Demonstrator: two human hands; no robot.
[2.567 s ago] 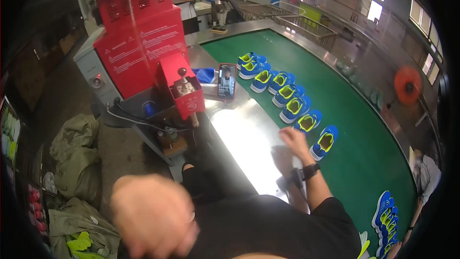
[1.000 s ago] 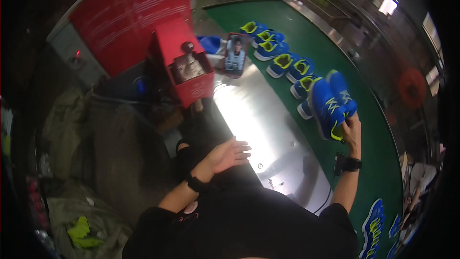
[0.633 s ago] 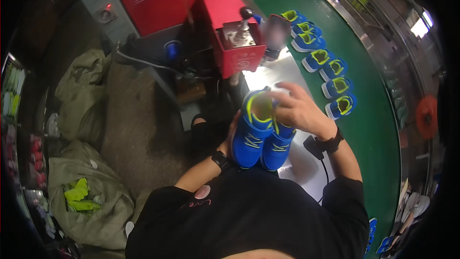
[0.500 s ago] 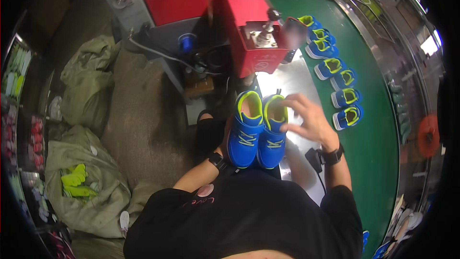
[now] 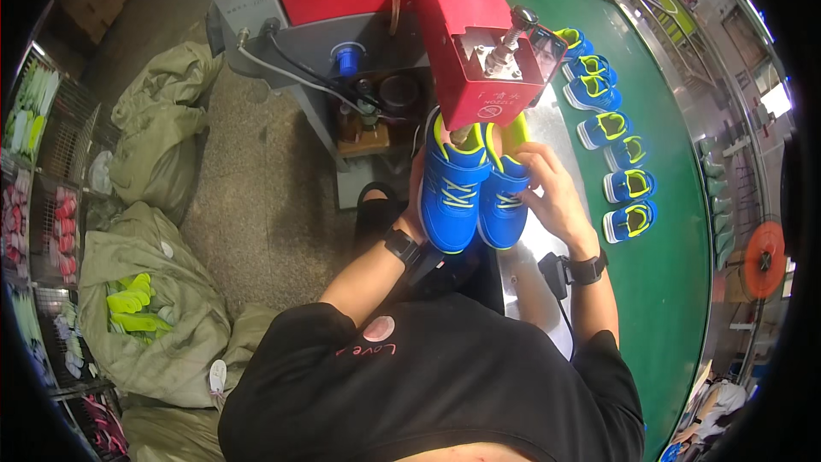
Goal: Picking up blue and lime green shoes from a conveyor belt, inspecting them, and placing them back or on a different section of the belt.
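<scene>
A pair of blue sneakers with yellow-green lining and pale laces is held side by side, toes toward me. My left hand (image 5: 413, 216) is closed along the outer side of the left sneaker (image 5: 451, 205), its fingers mostly hidden behind the shoe. With bent fingers and thumb, my right hand (image 5: 558, 198) grips the outer side of the right sneaker (image 5: 502, 217) near its collar. The heel ends reach beneath a red machine head (image 5: 483, 77) with a spring-loaded bolt on top. A rod tip under that head shows at the left sneaker's opening.
Several matching blue sneakers (image 5: 631, 183) stand in a line on the green conveyor belt (image 5: 658, 308) to the right. A metal plate (image 5: 530, 278) lies beside the belt. At left are a sack (image 5: 162, 257) with yellow-green pieces and a wire rack (image 5: 64, 231).
Both sneakers have moved away from me, their heels now under the machine head. My right hand has closed from a loose, spread pose onto the right sneaker. The whole view has shifted slightly.
</scene>
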